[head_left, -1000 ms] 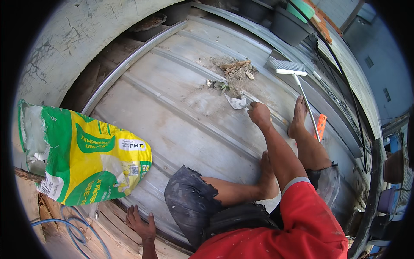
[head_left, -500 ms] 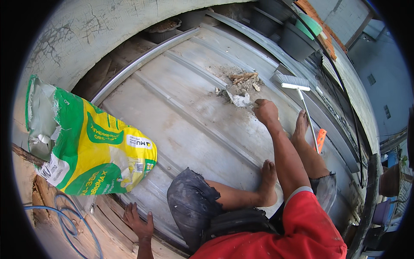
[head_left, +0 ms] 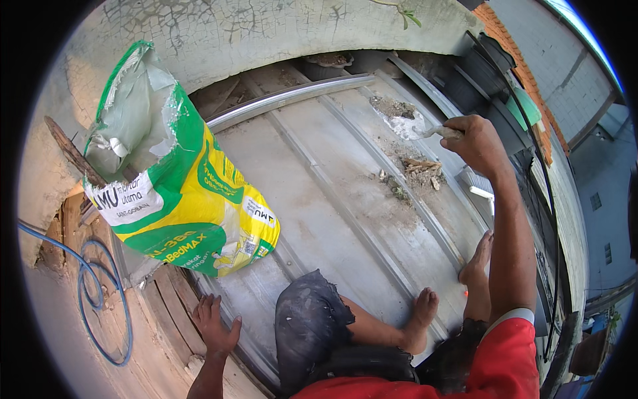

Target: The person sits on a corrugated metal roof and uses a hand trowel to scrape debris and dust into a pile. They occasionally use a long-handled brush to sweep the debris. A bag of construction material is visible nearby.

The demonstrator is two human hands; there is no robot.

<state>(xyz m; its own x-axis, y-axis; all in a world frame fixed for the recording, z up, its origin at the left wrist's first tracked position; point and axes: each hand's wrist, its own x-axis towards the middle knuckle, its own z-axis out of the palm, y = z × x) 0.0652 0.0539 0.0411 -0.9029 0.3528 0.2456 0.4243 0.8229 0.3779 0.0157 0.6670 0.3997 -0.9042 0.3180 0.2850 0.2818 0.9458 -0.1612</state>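
My right hand (head_left: 480, 143) is raised over the corrugated metal roof (head_left: 319, 219) and shut on the handle of a small trowel (head_left: 435, 132). The blade carries a lump of pale debris (head_left: 404, 124). Below the hand a pile of twigs and dirt (head_left: 420, 171) lies on the sheet. My left hand (head_left: 216, 326) rests flat with fingers spread on the wooden boards at the roof's near edge. An open green, yellow and white sack (head_left: 179, 193) stands at the left, nearer to the left hand.
My bare feet (head_left: 425, 312) sit on the roof sheet, my knee in dark shorts (head_left: 309, 326) in front. A blue hose (head_left: 100, 292) coils at lower left. A cracked concrete wall (head_left: 279, 33) curves behind. A white brush head (head_left: 480, 191) lies at the right.
My right hand has lifted from the debris pile with the loaded trowel and swung up and leftward. The view has turned, bringing the sack closer. The left hand stays on the boards.
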